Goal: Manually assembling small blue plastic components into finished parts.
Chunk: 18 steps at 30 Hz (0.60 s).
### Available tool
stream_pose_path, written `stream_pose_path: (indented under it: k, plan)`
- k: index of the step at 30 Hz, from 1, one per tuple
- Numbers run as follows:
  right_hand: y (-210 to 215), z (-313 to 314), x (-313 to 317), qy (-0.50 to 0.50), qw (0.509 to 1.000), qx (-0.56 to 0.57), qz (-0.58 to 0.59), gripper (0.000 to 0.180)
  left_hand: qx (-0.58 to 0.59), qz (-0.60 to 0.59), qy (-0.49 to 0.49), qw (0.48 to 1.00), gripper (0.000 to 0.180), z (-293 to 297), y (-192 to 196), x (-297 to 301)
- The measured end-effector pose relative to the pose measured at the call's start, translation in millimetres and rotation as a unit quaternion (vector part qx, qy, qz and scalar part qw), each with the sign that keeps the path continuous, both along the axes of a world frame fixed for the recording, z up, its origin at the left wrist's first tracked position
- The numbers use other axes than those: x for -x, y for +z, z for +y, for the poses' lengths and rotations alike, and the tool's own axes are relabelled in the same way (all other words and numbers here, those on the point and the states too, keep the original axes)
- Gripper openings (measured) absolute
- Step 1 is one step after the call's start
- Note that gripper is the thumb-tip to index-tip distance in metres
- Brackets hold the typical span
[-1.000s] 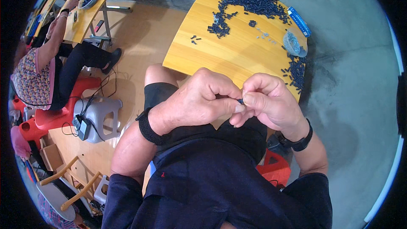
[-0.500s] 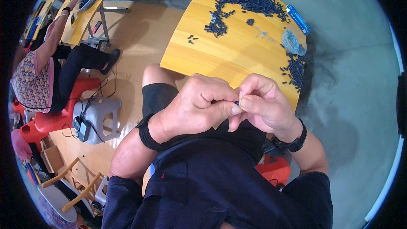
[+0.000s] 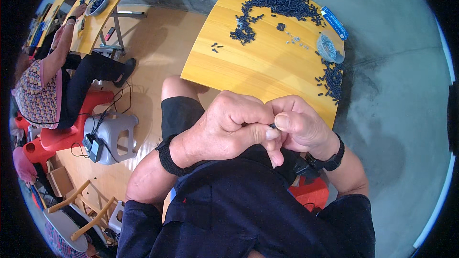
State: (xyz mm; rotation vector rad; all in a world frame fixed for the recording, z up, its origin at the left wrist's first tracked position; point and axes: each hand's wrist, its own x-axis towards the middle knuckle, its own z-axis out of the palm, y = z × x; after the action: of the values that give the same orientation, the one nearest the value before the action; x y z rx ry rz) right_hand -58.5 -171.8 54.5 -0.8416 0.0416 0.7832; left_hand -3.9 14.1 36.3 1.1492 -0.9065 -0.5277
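In front of my body, over my lap and just off the table's near edge, my two hands meet. My left hand (image 3: 232, 126) is closed, its thumb pressed against its curled forefinger. My right hand (image 3: 303, 126) pinches from the other side with thumb and fingers. Between the thumb tips shows a bit of a small black piece (image 3: 273, 125); fingers hide most of it. On the yellow wooden table (image 3: 215, 69) lies a big heap of small black cylindrical pieces (image 3: 282, 0). Tiny silvery bits (image 3: 297, 42) are scattered beside a clear plastic bowl (image 3: 327, 47).
More black pieces (image 3: 333, 80) line the table's right edge, near a blue box (image 3: 334, 22). At left a co-worker (image 3: 38, 88) sits at another table (image 3: 88, 28). Between us stands a grey stool (image 3: 112, 136) with cables and black adapters (image 3: 93, 148).
Both hands have shifted slightly down and closer together. My right thumb has moved over the small black piece, and fingers below now point downward. The table items have not moved.
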Motion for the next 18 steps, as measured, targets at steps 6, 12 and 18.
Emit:
stream_pose_path:
  k: [6, 12, 18]
  plan:
    - [1.9, -0.2, 2.0, 0.038, 0.999, 0.009, 0.007, 0.030, 0.017, -0.001, -0.014, 1.000, 0.011, -0.9, 2.8, 1.2]
    - [2.1, -2.1, 4.3, 0.061, 0.998, 0.004, 0.014, 0.032, -0.015, -0.015, -0.030, 0.999, 0.011, 0.6, 5.6, -0.3]
    - [-1.9, -1.7, 8.1, 0.047, 0.999, 0.004, 0.005, 0.032, -0.037, -0.027, -0.024, 0.999, 0.010, -1.4, 1.7, -1.0]
